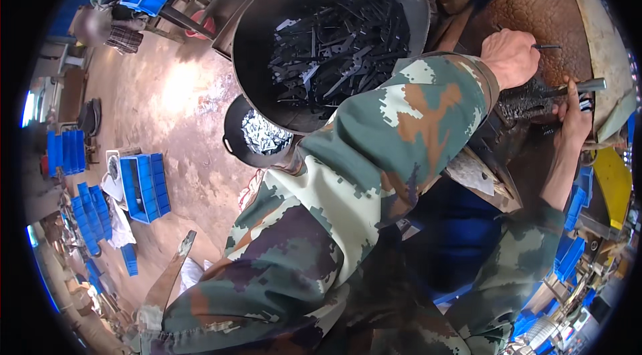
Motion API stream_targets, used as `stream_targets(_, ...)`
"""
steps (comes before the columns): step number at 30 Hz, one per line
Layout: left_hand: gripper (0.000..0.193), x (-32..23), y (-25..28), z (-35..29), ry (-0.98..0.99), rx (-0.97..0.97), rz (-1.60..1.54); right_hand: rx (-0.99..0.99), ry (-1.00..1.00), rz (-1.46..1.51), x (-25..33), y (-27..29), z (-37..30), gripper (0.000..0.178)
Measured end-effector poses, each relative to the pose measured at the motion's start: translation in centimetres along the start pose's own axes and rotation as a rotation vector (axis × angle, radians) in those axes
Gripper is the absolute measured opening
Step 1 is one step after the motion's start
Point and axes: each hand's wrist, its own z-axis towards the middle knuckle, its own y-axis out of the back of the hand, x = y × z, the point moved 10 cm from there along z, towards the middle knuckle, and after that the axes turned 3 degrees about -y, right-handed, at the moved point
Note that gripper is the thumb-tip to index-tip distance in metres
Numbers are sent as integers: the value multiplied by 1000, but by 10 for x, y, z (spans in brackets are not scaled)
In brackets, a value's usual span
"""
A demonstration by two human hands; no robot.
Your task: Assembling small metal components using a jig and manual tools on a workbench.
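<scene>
My left hand point(511, 57) reaches across to the upper right, closed in a fist. A thin dark rod point(550, 46) sticks out of its right side; the rest of it is hidden in the fist. Just below and to the right, my right hand point(574, 114) has its fingers bent round a smooth metal bar point(592, 86), with one finger lying up along it. Between the hands is a dark, greasy block point(528, 102) with a bristly surface, which the bar meets at its left end. Small shiny parts beside my right fingers are too small to name.
A large black pan point(246, 64) of dark flat metal pieces stands beneath my left forearm. Next to it, a smaller black bowl point(234, 134) holds small silvery pieces. Blue plastic bins point(144, 188) sit on the floor at left. Worn brown leather-like sheeting point(548, 7) lies beyond my hands.
</scene>
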Motion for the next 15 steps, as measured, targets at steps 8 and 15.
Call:
stream_targets(8, 31, -1, -32, 23, -559, -75, 359, -184, -73, 54, -17, -9, 22, 16)
stream_targets(15, 33, -16, -9, 23, -242, 230, 133, -109, 166, -8, 12, -11, 32, 28)
